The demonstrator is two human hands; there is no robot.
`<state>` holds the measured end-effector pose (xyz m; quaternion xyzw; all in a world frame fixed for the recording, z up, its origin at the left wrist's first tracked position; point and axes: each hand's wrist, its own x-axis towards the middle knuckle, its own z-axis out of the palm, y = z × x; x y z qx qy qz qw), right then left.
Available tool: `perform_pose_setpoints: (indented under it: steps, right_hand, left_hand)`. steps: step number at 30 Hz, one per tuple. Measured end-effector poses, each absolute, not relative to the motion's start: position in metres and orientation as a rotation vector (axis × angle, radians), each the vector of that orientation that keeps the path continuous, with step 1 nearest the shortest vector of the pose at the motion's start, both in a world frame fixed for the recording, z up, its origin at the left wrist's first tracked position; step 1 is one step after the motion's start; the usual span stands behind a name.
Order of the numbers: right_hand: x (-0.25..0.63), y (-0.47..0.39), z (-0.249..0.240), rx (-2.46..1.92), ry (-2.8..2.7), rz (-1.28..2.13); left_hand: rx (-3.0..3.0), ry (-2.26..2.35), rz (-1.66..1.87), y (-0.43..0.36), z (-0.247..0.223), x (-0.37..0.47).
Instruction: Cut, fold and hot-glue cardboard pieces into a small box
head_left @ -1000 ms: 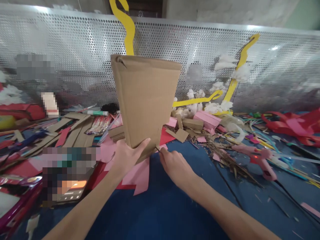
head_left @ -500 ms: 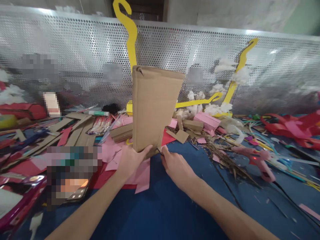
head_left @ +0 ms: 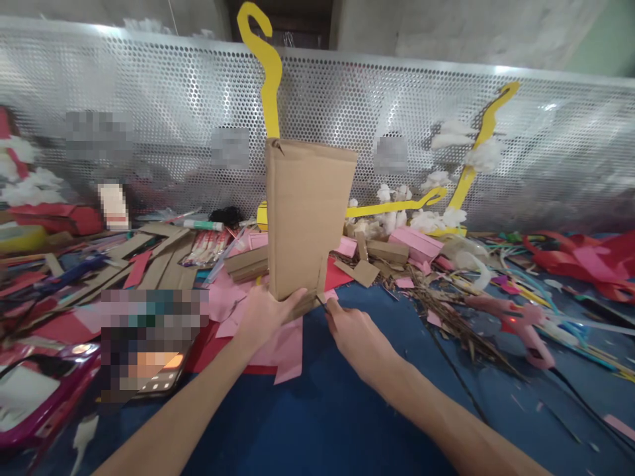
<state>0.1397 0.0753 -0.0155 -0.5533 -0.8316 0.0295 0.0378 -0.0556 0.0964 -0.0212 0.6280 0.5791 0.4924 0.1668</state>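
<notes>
Head view: the cardboard piece [head_left: 310, 218] stands upright at centre. At its 7 o'clock, the left hand [head_left: 262, 320] clamps the lower edge, thumb in front. At 5 o'clock, the right hand [head_left: 354, 334] grips a thin dark tool [head_left: 322, 303], tip at the piece's lower corner. A pink glue gun [head_left: 530, 324] lies at 4 o'clock.

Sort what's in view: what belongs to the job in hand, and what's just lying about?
In the job, it seems:
cardboard piece, held by the left hand
thin dark tool, in the right hand

Lying about, untouched:
pink glue gun
green-and-white marker
red strips
brown twigs
</notes>
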Motion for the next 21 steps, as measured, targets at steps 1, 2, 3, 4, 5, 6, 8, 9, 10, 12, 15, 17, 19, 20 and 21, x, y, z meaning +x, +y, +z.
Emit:
perform_pose_setpoints:
  steps: [1,2,3,4,5,6,8,9,10,12,15,17,19,20,21]
  right_hand:
    - [0.140,0.076,-0.016,-1.690,-2.558,0.087]
    - [0.140,0.077,-0.017,-1.681,-2.565,0.084]
    - [0.140,0.077,-0.017,-1.670,-2.574,0.080]
    - [0.140,0.078,-0.016,-1.659,-2.583,0.077]
    - [0.140,0.078,-0.015,-1.648,-2.591,0.074]
    - [0.140,0.078,-0.015,-1.639,-2.597,0.071]
    - [0.140,0.077,-0.013,-1.626,-2.606,0.065]
    - [0.140,0.077,-0.013,-1.621,-2.609,0.061]
    - [0.139,0.078,-0.013,-1.615,-2.611,0.057]
    - [0.140,0.079,-0.014,-1.597,-2.618,0.051]
    - [0.140,0.082,-0.018,-1.572,-2.629,0.043]
    - [0.140,0.084,-0.019,-1.562,-2.633,0.038]
    - [0.140,0.085,-0.020,-1.557,-2.633,0.032]
    - [0.140,0.086,-0.021,-1.557,-2.631,0.028]
    - [0.140,0.087,-0.021,-1.558,-2.627,0.024]
  left_hand:
    - [1.790,1.633,1.392,0.096,-0.021,-0.056]
    - [1.791,1.615,1.387,0.096,-0.020,-0.056]
    - [1.790,1.599,1.386,0.095,-0.019,-0.055]
    - [1.788,1.586,1.388,0.094,-0.019,-0.055]
    - [1.783,1.580,1.393,0.094,-0.019,-0.054]
    - [1.780,1.579,1.396,0.094,-0.019,-0.053]
    - [1.776,1.579,1.402,0.093,-0.019,-0.053]
    - [1.776,1.574,1.404,0.093,-0.020,-0.052]
    - [1.777,1.566,1.405,0.093,-0.020,-0.052]
    - [1.778,1.549,1.408,0.093,-0.022,-0.053]
    - [1.775,1.542,1.410,0.093,-0.022,-0.053]
    - [1.776,1.533,1.407,0.092,-0.020,-0.052]
    - [1.778,1.517,1.400,0.091,-0.019,-0.052]
    - [1.779,1.508,1.399,0.091,-0.018,-0.051]
    - [1.776,1.503,1.402,0.091,-0.018,-0.051]
